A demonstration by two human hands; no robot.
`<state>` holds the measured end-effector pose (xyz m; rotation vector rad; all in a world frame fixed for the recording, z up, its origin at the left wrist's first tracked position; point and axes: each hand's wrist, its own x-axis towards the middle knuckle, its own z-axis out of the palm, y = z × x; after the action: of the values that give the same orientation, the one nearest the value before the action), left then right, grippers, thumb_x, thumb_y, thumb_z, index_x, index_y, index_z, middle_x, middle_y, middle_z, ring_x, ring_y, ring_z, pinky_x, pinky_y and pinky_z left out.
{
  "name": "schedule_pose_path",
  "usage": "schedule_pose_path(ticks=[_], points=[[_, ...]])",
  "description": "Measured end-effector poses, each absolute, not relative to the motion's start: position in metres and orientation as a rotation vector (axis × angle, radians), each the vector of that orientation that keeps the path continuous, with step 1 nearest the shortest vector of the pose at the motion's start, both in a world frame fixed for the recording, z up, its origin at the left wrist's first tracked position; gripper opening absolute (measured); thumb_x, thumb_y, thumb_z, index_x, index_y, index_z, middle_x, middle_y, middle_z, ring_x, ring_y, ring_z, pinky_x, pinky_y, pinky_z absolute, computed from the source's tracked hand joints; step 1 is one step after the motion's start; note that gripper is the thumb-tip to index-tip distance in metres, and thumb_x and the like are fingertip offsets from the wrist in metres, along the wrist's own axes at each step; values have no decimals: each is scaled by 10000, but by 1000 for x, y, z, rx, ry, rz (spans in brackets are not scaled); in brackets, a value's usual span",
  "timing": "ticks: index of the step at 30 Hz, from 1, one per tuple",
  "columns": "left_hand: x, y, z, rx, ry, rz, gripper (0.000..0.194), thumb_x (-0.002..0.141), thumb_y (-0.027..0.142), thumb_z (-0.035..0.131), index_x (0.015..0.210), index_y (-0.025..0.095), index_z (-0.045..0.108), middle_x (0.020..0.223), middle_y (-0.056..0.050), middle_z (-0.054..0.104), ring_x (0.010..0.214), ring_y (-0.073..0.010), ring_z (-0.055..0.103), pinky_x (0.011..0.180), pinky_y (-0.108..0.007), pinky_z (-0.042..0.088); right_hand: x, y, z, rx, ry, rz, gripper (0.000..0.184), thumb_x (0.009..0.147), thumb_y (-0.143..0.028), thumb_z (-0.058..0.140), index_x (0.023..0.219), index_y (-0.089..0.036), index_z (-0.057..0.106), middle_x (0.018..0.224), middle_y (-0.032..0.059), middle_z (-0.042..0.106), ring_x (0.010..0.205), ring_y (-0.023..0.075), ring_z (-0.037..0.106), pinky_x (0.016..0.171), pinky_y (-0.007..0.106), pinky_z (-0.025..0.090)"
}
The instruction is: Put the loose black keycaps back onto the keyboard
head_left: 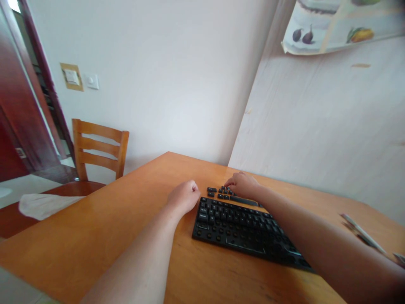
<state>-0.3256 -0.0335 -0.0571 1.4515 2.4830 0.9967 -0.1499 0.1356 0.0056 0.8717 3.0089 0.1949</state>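
A black keyboard (240,223) lies on the wooden table, its lower rows stripped of keycaps and its upper rows still covered. Behind its far edge is a group of loose black keycaps (220,196), with a long space bar keycap (244,200) beside them. My left hand (185,196) rests on the table as a closed fist just left of the keyboard's far corner, and nothing shows in it. Reaching across the keyboard, my right hand (243,184) has its fingertips drawn together at a small keycap in the loose group. The hand partly hides that keycap.
Pencils or pens (363,234) lie to the right of my right forearm. A wooden chair (99,147) with a white cloth (47,204) on its seat stands left of the table (126,228). A wall (177,84) and a large pale board (316,126) border the far side.
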Motion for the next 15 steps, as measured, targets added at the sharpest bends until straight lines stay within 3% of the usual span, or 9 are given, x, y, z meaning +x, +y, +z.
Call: schedule_pose_path(ticks=[5, 11, 15], points=[[-325, -33, -56, 1432, 2486, 978, 119, 815, 257, 533, 758, 231, 634, 796, 0, 698, 697, -155, 580, 547, -263, 286, -158, 141, -3, 913, 2984, 196, 349, 882, -312, 508, 1108, -311, 773, 1114, 89, 712, 1082, 272, 591, 922, 357, 444], [-325, -34, -56, 1422, 2494, 967, 110, 822, 263, 536, 758, 245, 623, 798, 11, 693, 698, -159, 576, 551, -261, 292, -167, 152, -5, 988, 2998, 148, 353, 831, -278, 557, 1118, -287, 763, 1152, 51, 724, 1082, 240, 621, 893, 310, 460], [-325, -34, -56, 1424, 2498, 971, 106, 812, 262, 536, 749, 244, 620, 776, 13, 685, 689, -161, 575, 544, -267, 287, -173, 157, -7, 1028, 2974, 91, 294, 811, -360, 620, 1045, -286, 781, 1090, 46, 745, 1024, 230, 650, 834, 291, 476]])
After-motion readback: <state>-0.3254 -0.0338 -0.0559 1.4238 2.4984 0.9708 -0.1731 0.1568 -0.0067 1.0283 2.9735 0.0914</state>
